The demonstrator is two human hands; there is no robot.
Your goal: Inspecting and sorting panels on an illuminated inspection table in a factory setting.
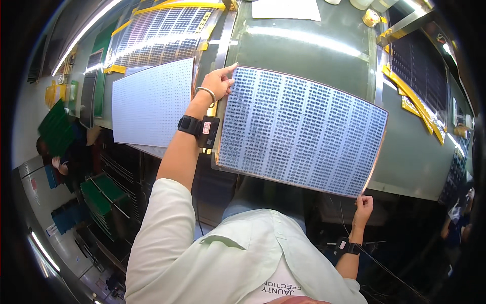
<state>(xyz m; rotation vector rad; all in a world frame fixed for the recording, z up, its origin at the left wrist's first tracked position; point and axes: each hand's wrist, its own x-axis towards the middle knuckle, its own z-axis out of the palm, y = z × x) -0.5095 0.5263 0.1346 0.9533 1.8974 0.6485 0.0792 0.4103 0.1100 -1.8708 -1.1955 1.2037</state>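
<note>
A large rectangular circuit board panel [304,131], pale with rows of small dark repeating marks and a copper-coloured edge, lies tilted across the front of the table. My left hand [220,81] grips its far left corner, with the index finger stretched along the edge. At the near right corner, my right hand [363,210] pinches the panel between thumb and fingers. The near edge of the panel reaches past the table front, above my lap. Beside my left arm lies another pale panel [152,101] with fine rows of dots, touched by neither hand.
A yellow-edged patterned film [157,38] lies at the far left, and a dark yellow-taped film [417,76] at the right. White paper [286,9] and a tape roll [371,18] sit at the back. Green boards [104,197] stand racked lower left, near another person's hand [59,165].
</note>
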